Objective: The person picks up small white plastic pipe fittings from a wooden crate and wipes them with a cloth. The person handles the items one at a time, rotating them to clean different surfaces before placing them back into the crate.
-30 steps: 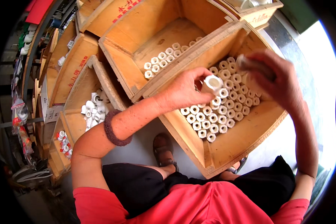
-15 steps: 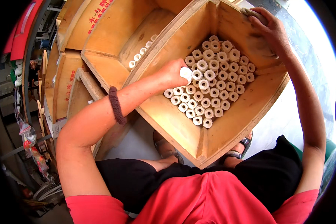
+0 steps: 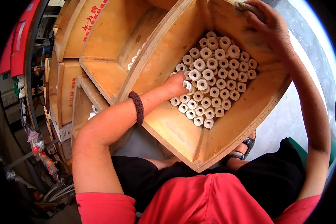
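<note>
Inside a tilted wooden box [image 3: 168, 128] lie several rows of white plastic fittings [image 3: 205, 84], short hexagon-ended pieces with a round hole, mostly end up. My left hand [image 3: 175, 84] reaches in over the left side of the pile, closed around a white fitting [image 3: 187, 86] whose end shows beside the fingers. Most of those fingertips are hidden behind the hand. At the box's far right wall my right hand [image 3: 268, 23] is wrapped round a thick greyish rope handle [image 3: 246, 6].
A second wooden box [image 3: 100, 71] stands at the left with a few white pieces inside. Further left are stacked wooden crates [image 3: 67, 89] and a red panel [image 3: 24, 41]. Below the box, my sandalled foot [image 3: 243, 146] rests on the grey floor.
My left hand has gone down among the fittings at the pile's left edge, with the fitting. The box sits slightly differently in view. My right hand keeps its grip.
</note>
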`<state>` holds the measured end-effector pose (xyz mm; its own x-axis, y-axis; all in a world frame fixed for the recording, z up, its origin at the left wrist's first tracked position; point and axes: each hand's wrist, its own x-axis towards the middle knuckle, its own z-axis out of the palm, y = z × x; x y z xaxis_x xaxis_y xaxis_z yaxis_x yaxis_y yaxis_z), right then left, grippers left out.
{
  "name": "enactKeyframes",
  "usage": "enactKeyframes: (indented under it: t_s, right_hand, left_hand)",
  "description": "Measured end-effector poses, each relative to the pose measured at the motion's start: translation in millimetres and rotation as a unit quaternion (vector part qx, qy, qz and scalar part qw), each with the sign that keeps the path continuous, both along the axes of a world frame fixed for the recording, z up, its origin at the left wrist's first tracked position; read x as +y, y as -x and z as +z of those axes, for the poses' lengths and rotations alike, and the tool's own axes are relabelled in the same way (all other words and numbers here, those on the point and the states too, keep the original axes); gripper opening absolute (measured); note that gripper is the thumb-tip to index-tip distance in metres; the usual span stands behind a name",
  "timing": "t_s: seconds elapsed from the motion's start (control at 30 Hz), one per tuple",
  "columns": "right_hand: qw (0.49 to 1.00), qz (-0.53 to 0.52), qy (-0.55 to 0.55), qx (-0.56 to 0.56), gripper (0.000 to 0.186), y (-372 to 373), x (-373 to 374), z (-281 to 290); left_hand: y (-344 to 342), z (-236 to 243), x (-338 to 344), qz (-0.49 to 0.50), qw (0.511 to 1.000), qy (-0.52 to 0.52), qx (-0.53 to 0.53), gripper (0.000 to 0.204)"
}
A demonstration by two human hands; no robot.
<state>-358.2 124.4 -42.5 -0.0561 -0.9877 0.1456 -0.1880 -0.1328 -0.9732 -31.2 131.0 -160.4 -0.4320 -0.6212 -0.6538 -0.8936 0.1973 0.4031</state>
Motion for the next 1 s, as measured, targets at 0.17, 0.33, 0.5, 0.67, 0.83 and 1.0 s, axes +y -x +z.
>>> enactKeyframes:
  t_s: [0.17, 0.33, 0.5, 0.67, 0.83, 1.0]
  right_hand:
    - [1.000, -0.008, -0.015, 0.020, 0.021, -6, 0, 1]
    - [0.999, -0.025, -0.006, -0.046, 0.021, -9, 1, -2]
    - [0.949, -0.083, 0.056, 0.298, 0.027, 13, -4, -13]
    - [0.941, -0.107, 0.072, 0.313, 0.025, 11, 0, -11]
    - [0.946, -0.101, 0.074, 0.299, 0.023, 4, -5, -7]
    - [0.953, -0.108, 0.054, 0.278, 0.024, -1, -2, -1]
  left_hand:
    - [2, -6, -3, 0.046, 0.999, 0.012, 0.005, 0.049]
    - [6, -10, 1, 0.066, 0.998, 0.003, 0.018, 0.054]
    - [10, -5, -1, 0.079, 0.997, -0.025, -0.004, 0.062]
    - [33, 49, -1, 0.100, 0.991, -0.073, 0.042, 0.071]
    - [4, -19, -11, 0.062, 0.995, -0.069, -0.025, 0.077]
    - [-5, -15, -21, -0.006, 0.996, -0.087, 0.025, 0.074]
